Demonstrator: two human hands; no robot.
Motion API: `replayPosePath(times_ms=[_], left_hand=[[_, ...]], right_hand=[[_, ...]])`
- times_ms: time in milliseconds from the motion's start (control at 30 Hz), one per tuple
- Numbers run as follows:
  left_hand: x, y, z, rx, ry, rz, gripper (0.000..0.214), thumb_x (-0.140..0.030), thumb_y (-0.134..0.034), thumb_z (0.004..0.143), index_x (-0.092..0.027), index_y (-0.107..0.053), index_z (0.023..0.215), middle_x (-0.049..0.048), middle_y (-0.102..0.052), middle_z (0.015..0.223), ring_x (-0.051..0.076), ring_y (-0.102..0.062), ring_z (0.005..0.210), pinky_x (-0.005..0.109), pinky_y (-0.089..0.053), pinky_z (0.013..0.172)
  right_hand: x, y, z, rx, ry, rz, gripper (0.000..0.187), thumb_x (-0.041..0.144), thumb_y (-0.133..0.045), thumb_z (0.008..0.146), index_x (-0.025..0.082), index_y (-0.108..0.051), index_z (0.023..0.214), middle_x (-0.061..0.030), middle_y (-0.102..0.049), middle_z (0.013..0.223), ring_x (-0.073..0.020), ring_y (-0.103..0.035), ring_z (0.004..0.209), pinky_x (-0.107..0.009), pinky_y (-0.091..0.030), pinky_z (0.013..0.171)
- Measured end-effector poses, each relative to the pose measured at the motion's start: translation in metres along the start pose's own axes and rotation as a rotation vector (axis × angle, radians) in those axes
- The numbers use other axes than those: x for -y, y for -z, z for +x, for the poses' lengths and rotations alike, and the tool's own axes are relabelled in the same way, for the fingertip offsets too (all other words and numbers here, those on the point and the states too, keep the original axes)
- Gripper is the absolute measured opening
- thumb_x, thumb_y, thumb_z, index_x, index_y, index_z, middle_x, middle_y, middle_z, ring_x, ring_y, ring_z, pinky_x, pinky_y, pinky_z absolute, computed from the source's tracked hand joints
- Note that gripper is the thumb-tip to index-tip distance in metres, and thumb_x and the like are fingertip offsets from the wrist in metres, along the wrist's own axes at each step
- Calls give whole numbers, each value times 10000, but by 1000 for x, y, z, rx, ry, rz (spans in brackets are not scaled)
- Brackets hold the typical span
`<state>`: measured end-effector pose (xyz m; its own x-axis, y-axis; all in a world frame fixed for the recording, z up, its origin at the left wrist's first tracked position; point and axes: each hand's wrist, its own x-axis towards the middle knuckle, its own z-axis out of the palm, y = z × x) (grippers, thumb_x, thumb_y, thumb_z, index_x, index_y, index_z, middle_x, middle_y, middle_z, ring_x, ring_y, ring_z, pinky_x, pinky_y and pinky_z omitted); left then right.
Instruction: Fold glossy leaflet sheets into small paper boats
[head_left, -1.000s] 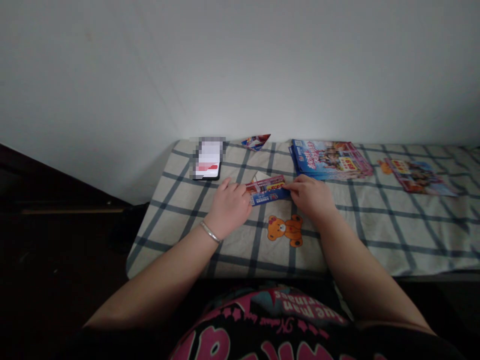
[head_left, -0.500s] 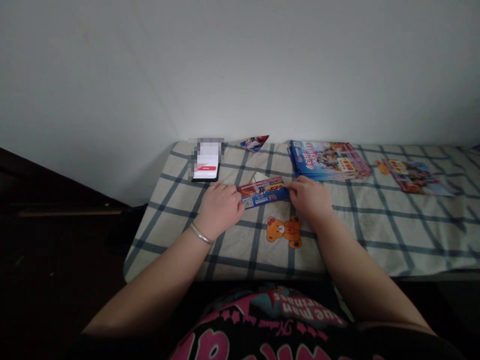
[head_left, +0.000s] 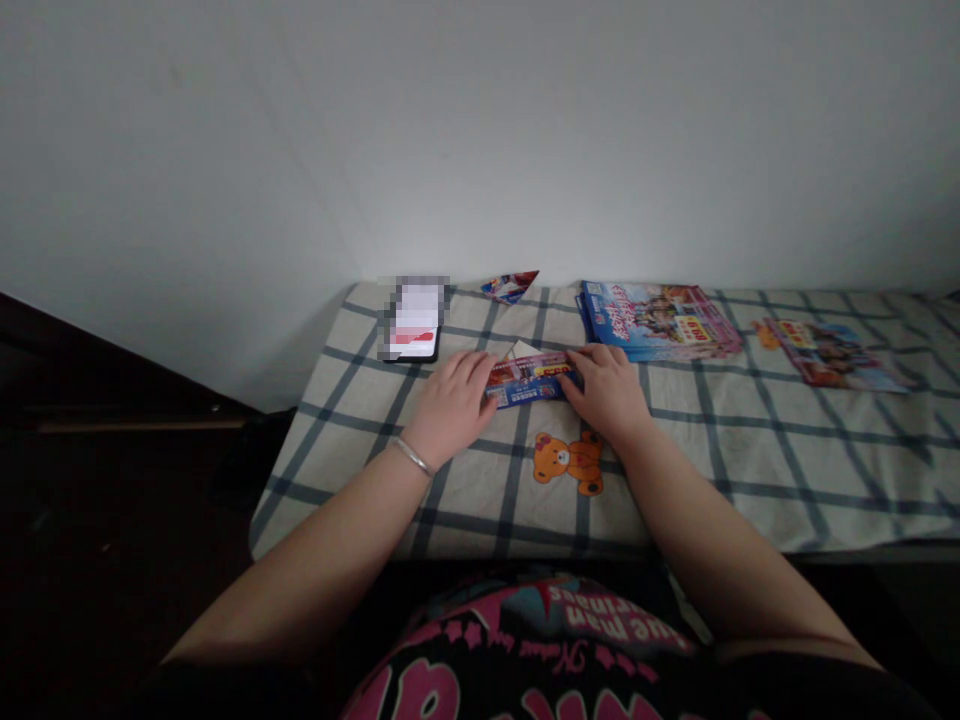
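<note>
A folded paper flyer [head_left: 529,380], printed red and blue with a QR code, lies on the checked cloth between my hands. Its far edge shows a pale, unprinted corner. My left hand [head_left: 454,395], with a silver bangle at the wrist, grips the flyer's left end, thumb on the near side and fingers on the far side. At the right end, my right hand [head_left: 606,390] has its thumb and fingers closed on the paper. The fingertips partly cover both ends.
A phone [head_left: 415,320] with a lit screen lies at the back left. Against the wall sits a small folded paper piece [head_left: 511,287]. A stack of flyers [head_left: 660,320] is at the back right, with another flyer [head_left: 840,355] farther right. The checked cloth [head_left: 480,510] carries a bear print.
Both hands have shifted slightly away from me and closer together along the flyer. My thumbs now show on its near side, and the flyer has moved a little toward the wall.
</note>
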<state>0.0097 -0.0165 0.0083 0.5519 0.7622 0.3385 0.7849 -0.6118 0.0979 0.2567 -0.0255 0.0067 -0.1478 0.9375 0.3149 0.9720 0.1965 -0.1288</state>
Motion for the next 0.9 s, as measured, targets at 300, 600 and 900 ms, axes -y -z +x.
replayPosePath(times_ms=[300,600,900], left_hand=[[1,-14,3,30,-38,-56,575,-327,-513,933,-93,-378,1441,172,-506,1409,304,-431,1326,495,-304,1147],[-3,-17,9,-4,-13,-118,492,-265,-574,898,-148,-466,1364,133,-560,1265,278,-506,1191,478,-383,1073],[2,-18,12,-43,55,-306,439,-250,-632,871,-209,-531,1296,92,-621,1175,257,-564,1106,461,-454,995]], right_hand=[[6,-12,2,-4,-6,72,478,407,-535,893,129,-598,1276,-144,-585,1316,-328,-452,1227,-467,-359,1053],[13,-9,2,24,11,82,408,334,-507,896,159,-597,1253,-133,-569,1344,-315,-473,1201,-451,-371,1025],[11,-10,2,37,67,168,466,331,-523,885,149,-552,1313,-135,-579,1334,-297,-484,1206,-440,-375,1040]])
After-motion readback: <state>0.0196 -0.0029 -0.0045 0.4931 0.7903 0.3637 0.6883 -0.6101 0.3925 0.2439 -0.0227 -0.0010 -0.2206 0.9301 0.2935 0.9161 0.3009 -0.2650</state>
